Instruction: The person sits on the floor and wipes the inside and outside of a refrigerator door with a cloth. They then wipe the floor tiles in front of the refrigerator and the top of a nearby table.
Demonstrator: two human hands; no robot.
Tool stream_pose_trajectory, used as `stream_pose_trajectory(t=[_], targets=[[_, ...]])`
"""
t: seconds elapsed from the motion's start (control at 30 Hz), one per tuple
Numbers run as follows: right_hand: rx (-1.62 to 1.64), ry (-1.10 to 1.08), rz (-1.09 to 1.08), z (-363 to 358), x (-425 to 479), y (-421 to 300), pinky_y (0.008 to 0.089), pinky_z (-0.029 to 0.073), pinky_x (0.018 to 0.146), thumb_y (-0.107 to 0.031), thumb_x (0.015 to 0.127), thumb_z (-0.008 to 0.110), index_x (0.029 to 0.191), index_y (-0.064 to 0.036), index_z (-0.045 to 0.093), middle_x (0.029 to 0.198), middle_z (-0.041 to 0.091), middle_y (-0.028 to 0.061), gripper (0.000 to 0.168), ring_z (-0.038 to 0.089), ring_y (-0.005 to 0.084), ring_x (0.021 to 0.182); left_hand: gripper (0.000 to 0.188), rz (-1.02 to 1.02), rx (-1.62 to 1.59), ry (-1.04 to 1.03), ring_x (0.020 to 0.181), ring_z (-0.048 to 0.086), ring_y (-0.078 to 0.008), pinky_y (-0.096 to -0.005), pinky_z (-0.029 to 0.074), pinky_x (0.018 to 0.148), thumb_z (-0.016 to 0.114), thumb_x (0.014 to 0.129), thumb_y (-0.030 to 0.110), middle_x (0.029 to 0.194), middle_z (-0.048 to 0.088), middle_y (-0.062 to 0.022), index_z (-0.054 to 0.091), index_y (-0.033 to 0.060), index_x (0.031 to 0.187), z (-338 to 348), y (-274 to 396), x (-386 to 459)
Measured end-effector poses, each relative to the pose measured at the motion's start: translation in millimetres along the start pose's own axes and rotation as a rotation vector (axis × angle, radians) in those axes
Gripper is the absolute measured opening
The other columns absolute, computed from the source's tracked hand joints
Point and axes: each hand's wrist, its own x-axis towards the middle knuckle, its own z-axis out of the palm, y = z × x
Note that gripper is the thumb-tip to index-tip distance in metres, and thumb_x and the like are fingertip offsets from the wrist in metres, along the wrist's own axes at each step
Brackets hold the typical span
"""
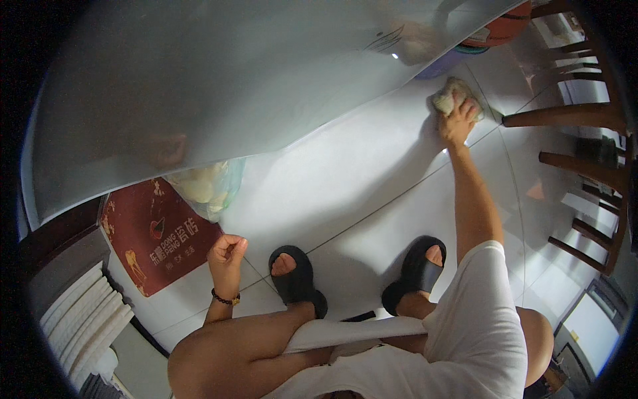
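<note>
My right hand is stretched forward, pressing a crumpled cream cloth against the white tiled floor. The fingers lie over the cloth. My left hand is raised in front of my left knee, fingers curled in towards the thumb, with nothing visible in it. A dark beaded bracelet circles that wrist. Behind this hand lies a dark red mat bearing writing. A translucent plastic bag with pale contents rests at the mat's far corner, partly hidden by a glossy grey panel.
The panel's edge crosses the view above the floor. A basketball and a purple object show beyond it. Wooden furniture legs stand at right. Folded pale fabric is at lower left. My feet wear black slippers.
</note>
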Motion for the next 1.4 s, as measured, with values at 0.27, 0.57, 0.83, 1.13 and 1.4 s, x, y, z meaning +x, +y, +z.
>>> stream_pose_trajectory(t=[0.27,0.57,0.83,1.13,1.4], targets=[[0.212,-0.11,-0.329,-33,-110,-96,0.0568,0.017,0.109,-0.004,0.076,0.058,0.143,-0.01,0.028,0.149,0.02,0.0191,0.074,0.014,0.043,0.138,0.008,0.059,-0.134,-0.043,0.066,0.044,-0.0023,-0.0177,0.036,0.059,0.063,0.086,0.005,0.073,0.055,0.0037,0.059,0.0002,0.081,20,15,14],[0.332,-0.238,-0.626,-55,-200,-138,0.0575,0.017,0.108,0.0,0.081,0.049,0.14,-0.003,0.034,0.147,0.024,0.0247,0.06,0.016,0.0456,0.137,0.007,0.23,-0.236,0.106,0.065,0.045,-0.0017,-0.0176,0.037,0.058,0.064,0.086,0.005,0.074,0.057,0.0039,0.061,0.0006,0.082,3,33,9],[0.394,-0.3,-1.05,-39,-247,-233,0.0515,0.014,0.112,-0.01,0.086,0.046,0.144,-0.01,0.026,0.151,0.016,0.0178,0.061,0.012,0.0366,0.14,0.007,0.316,-0.307,0.446,0.066,0.046,-0.0005,-0.0154,0.037,0.059,0.064,0.087,0.008,0.076,0.059,0.0046,0.064,0.0012,0.086,-46,20,-8],[0.139,-0.63,-1.662,-68,-316,-372,0.0416,0.001,0.115,-0.023,0.09,0.041,0.133,-0.035,0.046,0.148,0.03,0.0004,0.045,0.015,0.0199,0.141,0.005,0.262,-0.199,0.49,0.07,0.051,-0.0038,-0.0183,0.041,0.064,0.064,0.085,0.006,0.079,0.062,0.0016,0.064,0.001,0.086,-57,13,-24],[0.335,-0.381,-1.365,-50,-218,-240,0.0431,0.006,0.116,-0.02,0.089,0.042,0.139,-0.024,0.039,0.151,0.025,0.0027,0.05,0.015,0.0233,0.141,0.013,0.155,-0.138,0.438,0.067,0.043,-0.0041,-0.0193,0.035,0.062,0.059,0.091,0.014,0.073,0.053,0.0042,0.06,0.0028,0.084,-56,10,-19]])
